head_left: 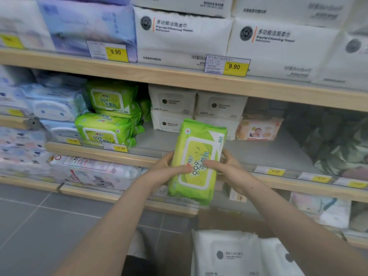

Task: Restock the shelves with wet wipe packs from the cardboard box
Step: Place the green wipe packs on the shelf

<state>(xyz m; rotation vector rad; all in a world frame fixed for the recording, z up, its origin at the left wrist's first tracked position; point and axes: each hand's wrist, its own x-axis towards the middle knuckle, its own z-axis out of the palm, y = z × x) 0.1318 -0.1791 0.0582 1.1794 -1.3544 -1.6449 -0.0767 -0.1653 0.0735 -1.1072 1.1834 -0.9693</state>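
I hold the green wet wipe pack (pixel 196 162) in the air in front of the middle shelf (pixel 268 154), its long axis running near to far, tilted a little to the right, printed lid face up toward me. My left hand (pixel 169 168) grips its left edge with the thumb lying across the label, and my right hand (pixel 229 168) grips the right edge, thumb likewise on top; the other fingers curl underneath, out of sight. Both hands are about equally near the pack. The matching stack of green packs (pixel 108 116) lies to the left and farther in, so I judge the pack must travel up, left and away, and turn so its long axis runs left to right like theirs.

The pack is soft, glossy plastic film, pillowy, with crimped ends and a stiff rounded flap on top. It should dent under my grip.

Straight ahead stand white wipe packs (pixel 173 108), boxy and matte; a pink baby pack (pixel 258 129) sits to their right. The shelf edge is pale wood with a yellow price tag (pixel 275 171). Near me, below, white packs lie in the cardboard box (pixel 229 222).
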